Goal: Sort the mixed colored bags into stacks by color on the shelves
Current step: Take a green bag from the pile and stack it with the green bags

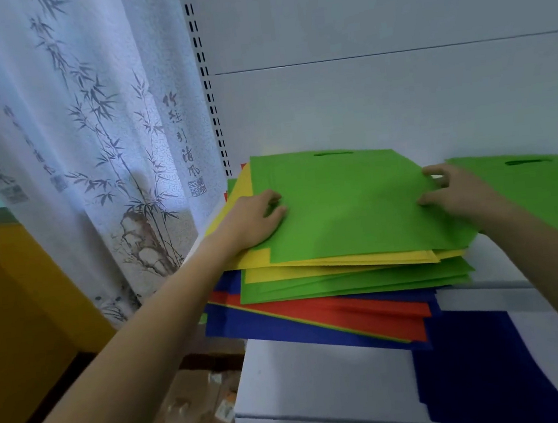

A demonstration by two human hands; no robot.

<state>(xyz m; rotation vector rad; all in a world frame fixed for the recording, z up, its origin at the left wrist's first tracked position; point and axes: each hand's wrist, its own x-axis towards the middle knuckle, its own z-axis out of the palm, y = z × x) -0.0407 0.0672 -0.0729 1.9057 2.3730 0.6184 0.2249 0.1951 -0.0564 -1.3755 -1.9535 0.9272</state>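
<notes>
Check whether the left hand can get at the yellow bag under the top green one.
Only partly, I think. The top green bag covers most of the yellow bag; just its left strip and front edge show. The left hand lies over that strip, so the green one likely goes first.

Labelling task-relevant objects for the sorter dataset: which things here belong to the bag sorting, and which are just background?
Job: top green bag, gripped by left hand and right hand; mixed pile beneath; green stack beside it; blue bags on lower shelf.
Background: bamboo-print curtain; orange panel; floor clutter.
</notes>
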